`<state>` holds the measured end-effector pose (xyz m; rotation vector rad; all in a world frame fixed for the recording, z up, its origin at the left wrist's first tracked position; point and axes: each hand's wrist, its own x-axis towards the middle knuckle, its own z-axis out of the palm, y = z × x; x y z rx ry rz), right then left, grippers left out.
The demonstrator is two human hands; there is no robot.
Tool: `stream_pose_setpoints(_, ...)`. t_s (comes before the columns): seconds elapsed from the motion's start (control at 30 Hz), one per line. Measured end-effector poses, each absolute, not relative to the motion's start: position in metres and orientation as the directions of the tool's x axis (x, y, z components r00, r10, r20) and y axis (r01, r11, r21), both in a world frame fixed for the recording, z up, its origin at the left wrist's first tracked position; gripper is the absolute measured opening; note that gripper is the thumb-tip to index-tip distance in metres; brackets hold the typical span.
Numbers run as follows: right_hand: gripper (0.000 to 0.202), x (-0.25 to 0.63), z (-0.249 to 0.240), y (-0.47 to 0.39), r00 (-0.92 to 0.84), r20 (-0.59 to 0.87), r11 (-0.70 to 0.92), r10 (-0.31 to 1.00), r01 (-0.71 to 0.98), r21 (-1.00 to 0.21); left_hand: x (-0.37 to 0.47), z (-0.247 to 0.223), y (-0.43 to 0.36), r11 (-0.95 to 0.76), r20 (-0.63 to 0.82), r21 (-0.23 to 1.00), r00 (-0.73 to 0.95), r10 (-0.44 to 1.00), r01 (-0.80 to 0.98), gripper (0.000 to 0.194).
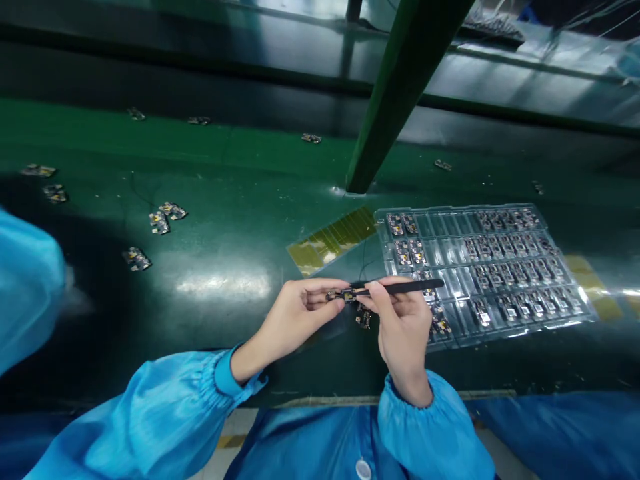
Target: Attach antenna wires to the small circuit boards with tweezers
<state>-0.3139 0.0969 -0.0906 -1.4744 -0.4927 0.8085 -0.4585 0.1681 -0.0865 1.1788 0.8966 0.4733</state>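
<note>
Between the thumb and fingers of my left hand [306,311] is a small circuit board [347,295], held a little above the green bench. My right hand [400,323] grips a pair of black tweezers [410,287], whose tips reach the held board. Just below the two hands, another small board [363,317] lies on the bench, partly hidden by my right fingers. To the right, a clear plastic tray [455,257] carries rows of similar boards; my right hand covers part of its near left corner.
A sheet of yellow film strips [333,240] lies left of the tray. Loose boards [160,222] are scattered leftward and along the back. A green post [395,93] rises from the bench behind the film. Another person's blue sleeve [27,287] shows at the left edge.
</note>
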Motion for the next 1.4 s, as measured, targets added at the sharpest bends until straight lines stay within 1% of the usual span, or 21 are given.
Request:
stream_pose_setpoints(0.17, 0.024, -0.315, -0.088, 0.097, 0.663, -0.163, -0.092, 0.731, -0.142, -0.986, -0.458, -0.088, 0.168, 0.324, -0.346, 0.935, 0.575, 0.742, 0.143, 0.029)
stream_pose_setpoints(0.37, 0.022, -0.318, -0.082, 0.098, 0.672, -0.124, -0.111, 0.730, -0.063, -0.992, -0.459, -0.088, 0.167, 0.314, -0.335, 0.939, 0.574, 0.747, 0.140, 0.028)
stream_pose_setpoints(0.5, 0.019, -0.321, -0.081, 0.097, 0.683, -0.091, -0.097, 0.724, -0.030, -0.995, -0.459, -0.087, 0.166, 0.318, -0.334, 0.939, 0.563, 0.756, 0.130, 0.024)
stream_pose_setpoints(0.83, 0.013, -0.330, -0.087, 0.092, 0.667, 0.007, -0.055, 0.745, 0.073, -0.996, -0.457, -0.094, 0.164, 0.251, -0.253, 0.965, 0.494, 0.832, 0.072, 0.015)
stream_pose_setpoints(0.9, 0.011, -0.332, -0.087, 0.091, 0.660, 0.067, -0.027, 0.748, 0.131, -0.991, -0.457, -0.094, 0.164, 0.241, -0.236, 0.969, 0.481, 0.845, 0.052, 0.013)
stream_pose_setpoints(0.97, 0.010, -0.333, -0.087, 0.090, 0.625, 0.194, 0.043, 0.756, 0.248, -0.968, -0.456, -0.094, 0.163, 0.235, -0.216, 0.972, 0.467, 0.857, 0.017, 0.011)
stream_pose_setpoints(1.07, 0.023, -0.332, -0.086, 0.087, 0.497, 0.416, 0.182, 0.762, 0.451, -0.874, -0.457, -0.091, 0.164, 0.233, -0.197, 0.972, 0.443, 0.875, -0.029, 0.011)
stream_pose_setpoints(1.13, 0.032, -0.331, -0.086, 0.083, 0.421, 0.505, 0.252, 0.753, 0.525, -0.813, -0.458, -0.089, 0.166, 0.244, -0.204, 0.969, 0.425, 0.882, -0.041, 0.012)
stream_pose_setpoints(1.2, 0.037, -0.329, -0.087, 0.079, 0.398, 0.557, 0.300, 0.729, 0.546, -0.782, -0.458, -0.087, 0.170, 0.270, -0.227, 0.962, 0.420, 0.879, -0.045, 0.014)
stream_pose_setpoints(1.27, 0.040, -0.329, -0.089, 0.075, 0.415, 0.586, 0.334, 0.696, 0.534, -0.777, -0.458, -0.087, 0.174, 0.311, -0.263, 0.949, 0.431, 0.863, -0.045, 0.018)
stream_pose_setpoints(1.4, 0.040, -0.327, -0.090, 0.071, 0.485, 0.586, 0.363, 0.649, 0.480, -0.799, -0.458, -0.093, 0.176, 0.366, -0.308, 0.929, 0.437, 0.845, -0.051, 0.025)
